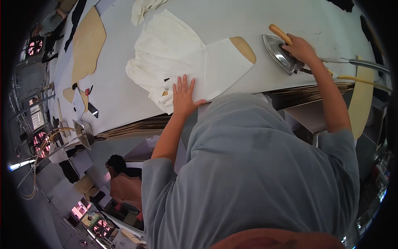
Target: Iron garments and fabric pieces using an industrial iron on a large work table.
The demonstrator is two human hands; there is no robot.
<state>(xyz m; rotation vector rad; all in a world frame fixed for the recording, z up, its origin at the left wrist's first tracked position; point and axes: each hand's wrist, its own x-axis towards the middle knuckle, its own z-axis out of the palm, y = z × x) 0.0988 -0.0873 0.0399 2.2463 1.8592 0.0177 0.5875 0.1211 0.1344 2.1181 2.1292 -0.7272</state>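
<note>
A white knit garment (170,50) lies on the table, bunched at its left and smooth toward the right. A tan shaped board (243,49) sticks out of its right end. My left hand (183,94) rests flat on the garment near the table's front edge, fingers spread. Right of the garment, my right hand (301,48) is closed round the wooden handle of a silver iron (277,52), apart from the cloth. Part of the handle is hidden by my fingers. Close to my left hand a small dark tag (166,79) lies on the cloth.
Cords and a hose (365,64) run from the iron to the right edge. At left lie a large tan board (89,43), a phone (93,110) and paper (78,103). Stacked brown sheets (132,127) sit under the tabletop. Another person (125,186) is at lower left.
</note>
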